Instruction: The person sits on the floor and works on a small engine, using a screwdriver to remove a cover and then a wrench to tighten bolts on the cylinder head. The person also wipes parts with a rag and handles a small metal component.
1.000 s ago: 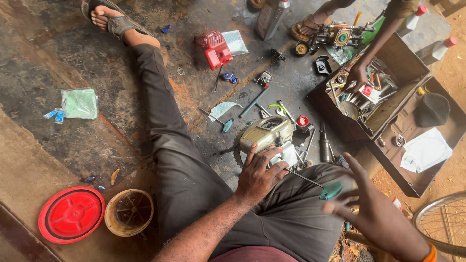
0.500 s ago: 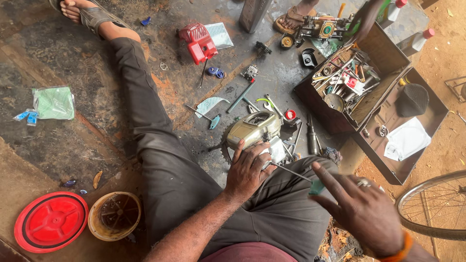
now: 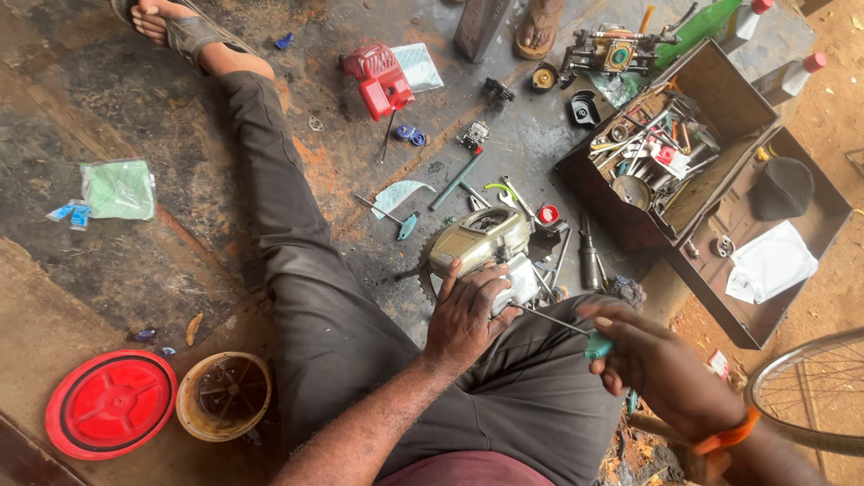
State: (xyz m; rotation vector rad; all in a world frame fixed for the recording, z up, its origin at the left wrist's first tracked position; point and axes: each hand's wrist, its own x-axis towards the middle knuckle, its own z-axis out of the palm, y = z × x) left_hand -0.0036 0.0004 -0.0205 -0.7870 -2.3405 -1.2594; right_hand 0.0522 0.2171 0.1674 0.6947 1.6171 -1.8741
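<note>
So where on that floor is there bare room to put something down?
Bare floor lies between the green packet and the outstretched leg, and above the red lid. It is crowded around the small engine and the toolbox, where tools lie scattered.

A dirty tan engine (image 3: pixel 480 241) rests against the knee on the floor, toothed sprocket at its nine o'clock. A teal-handled screwdriver (image 3: pixel 560 325) points its thin shaft toward ten o'clock into the engine.

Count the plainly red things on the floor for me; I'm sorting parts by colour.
Red round lid: 1
Red engine cover: 1
Small red cap: 1
Red-capped bottles: 2
Total: 5
</note>
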